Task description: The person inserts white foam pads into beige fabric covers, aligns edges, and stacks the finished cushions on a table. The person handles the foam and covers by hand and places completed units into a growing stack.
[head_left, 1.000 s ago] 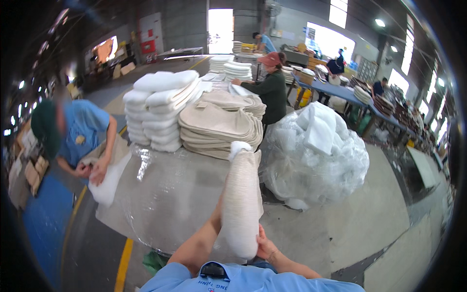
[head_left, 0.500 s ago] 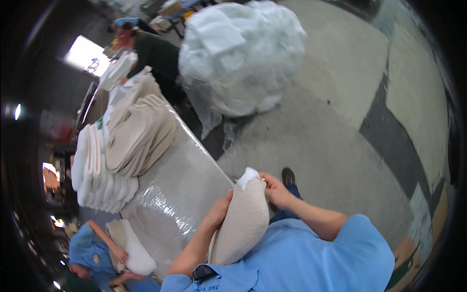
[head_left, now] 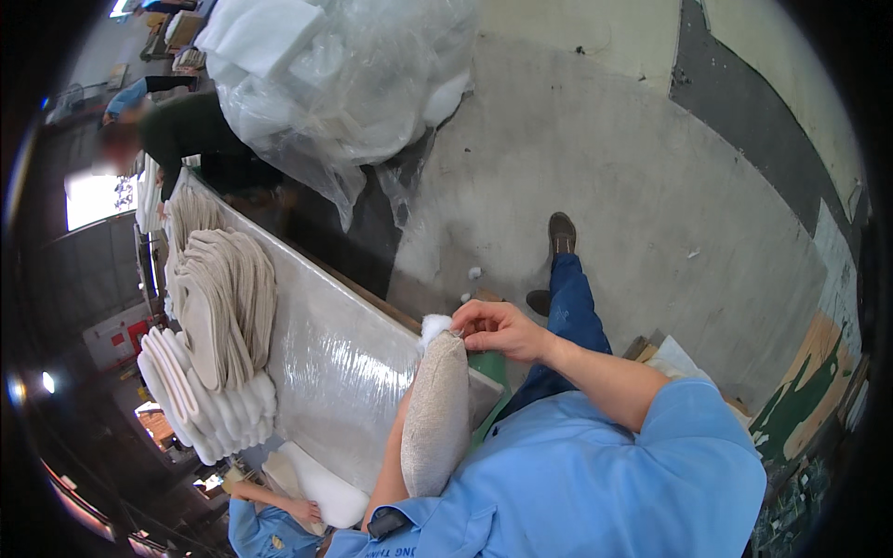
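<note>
Pinching beige padded cover (head_left: 437, 414) at one end in right grip (head_left: 502, 330); showing white filling (head_left: 434, 325) there; held before blue shirt (head_left: 595, 474), near bench (head_left: 326, 349); with left grip hidden, state impossible to tell

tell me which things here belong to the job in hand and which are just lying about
With the work in hand:
beige cushion, pinched by the right hand
white filling at its end
likely the beige stack, white pads, bagged wadding

Apparently lying about:
white tufts on the floor
pale scrap farther right
</note>
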Demonstrator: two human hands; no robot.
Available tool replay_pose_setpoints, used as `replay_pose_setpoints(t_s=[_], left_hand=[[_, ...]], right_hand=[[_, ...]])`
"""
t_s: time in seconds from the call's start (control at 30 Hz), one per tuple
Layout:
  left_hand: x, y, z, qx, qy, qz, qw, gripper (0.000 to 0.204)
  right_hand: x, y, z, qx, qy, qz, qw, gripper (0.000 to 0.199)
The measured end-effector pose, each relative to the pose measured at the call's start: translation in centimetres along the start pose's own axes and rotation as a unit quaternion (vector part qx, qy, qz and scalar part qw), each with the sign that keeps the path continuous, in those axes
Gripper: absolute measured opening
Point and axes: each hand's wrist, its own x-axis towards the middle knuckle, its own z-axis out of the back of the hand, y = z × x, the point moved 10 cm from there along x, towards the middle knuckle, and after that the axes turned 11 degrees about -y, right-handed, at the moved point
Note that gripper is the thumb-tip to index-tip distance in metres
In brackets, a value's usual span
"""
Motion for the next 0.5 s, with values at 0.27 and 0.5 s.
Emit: replay_pose_setpoints(t_s=[0.27, 0.5], left_hand=[[-0.6, -3.2, 5.4, 0.107, -0.11, -0.244, 0.958, 0.033], [-0.5, -11.8, -9.3, 0.403, 0.021, -0.285, 0.869, 0.025]], right_hand=[[2.5, -2.7, 4.4, 0.0, -0.044, -0.059, 0.997, 0.011], [2.8, -2.9, 7.1, -0.034, -0.125, -0.058, 0.99, 0.008]])
